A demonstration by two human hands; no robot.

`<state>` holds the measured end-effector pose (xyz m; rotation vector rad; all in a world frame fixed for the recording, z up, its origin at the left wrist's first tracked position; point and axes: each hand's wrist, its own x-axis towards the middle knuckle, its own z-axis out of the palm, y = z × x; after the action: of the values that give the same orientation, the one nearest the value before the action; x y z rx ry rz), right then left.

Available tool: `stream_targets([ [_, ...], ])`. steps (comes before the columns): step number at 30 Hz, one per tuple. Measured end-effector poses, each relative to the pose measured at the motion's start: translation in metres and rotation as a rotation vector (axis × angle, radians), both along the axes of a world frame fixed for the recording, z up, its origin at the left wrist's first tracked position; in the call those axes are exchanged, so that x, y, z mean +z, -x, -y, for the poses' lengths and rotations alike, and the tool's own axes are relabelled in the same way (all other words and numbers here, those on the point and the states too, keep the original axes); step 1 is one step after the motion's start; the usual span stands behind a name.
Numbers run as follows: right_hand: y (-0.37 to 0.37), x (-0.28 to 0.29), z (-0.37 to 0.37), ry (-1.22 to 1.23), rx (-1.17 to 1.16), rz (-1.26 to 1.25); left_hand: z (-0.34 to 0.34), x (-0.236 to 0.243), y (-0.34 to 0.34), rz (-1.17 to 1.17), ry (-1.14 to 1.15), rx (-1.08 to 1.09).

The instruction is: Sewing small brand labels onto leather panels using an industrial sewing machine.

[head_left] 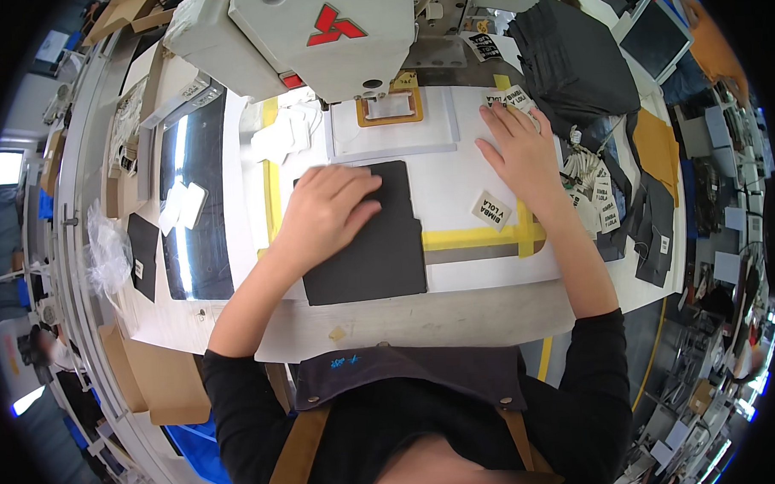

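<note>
Head view: unclenched left fingers (354,192) overlie a flat, black, notched panel (366,247), right fingers (496,125) outstretched.

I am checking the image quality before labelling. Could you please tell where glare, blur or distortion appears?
In the head view, a bright streak of glare runs down the dark glossy panel; the metal rail at far left bows, and the corners go black; the left hand seems slightly blurred at its fingertips, perhaps from motion.

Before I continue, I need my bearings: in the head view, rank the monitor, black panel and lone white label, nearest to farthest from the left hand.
1. Black panel: partly beneath the left hand.
2. Lone white label: right of the panel.
3. Monitor: far upper right.
</note>
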<state>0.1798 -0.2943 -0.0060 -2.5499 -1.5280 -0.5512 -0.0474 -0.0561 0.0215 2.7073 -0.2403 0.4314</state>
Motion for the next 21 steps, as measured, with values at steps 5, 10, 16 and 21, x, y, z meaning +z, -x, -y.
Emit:
stream_targets([
  [5, 0.005, 0.007, -0.003, -0.024, 0.010, 0.039, 0.046, 0.015, 0.053, -0.196, -0.076, -0.193],
  [10, 0.023, 0.024, -0.008, -0.082, 0.024, 0.034, 0.048, 0.009, 0.062, -0.164, 0.090, -0.132],
  [16, 0.089, 0.061, -0.019, -0.075, 0.396, -1.226, 0.030, 0.015, 0.054, -0.460, 0.740, 0.152],
  [21, 0.123, 0.025, -0.022, -0.082, 0.405, -1.308, 0.016, 0.020, 0.039, -0.661, 0.806, 0.117],
])
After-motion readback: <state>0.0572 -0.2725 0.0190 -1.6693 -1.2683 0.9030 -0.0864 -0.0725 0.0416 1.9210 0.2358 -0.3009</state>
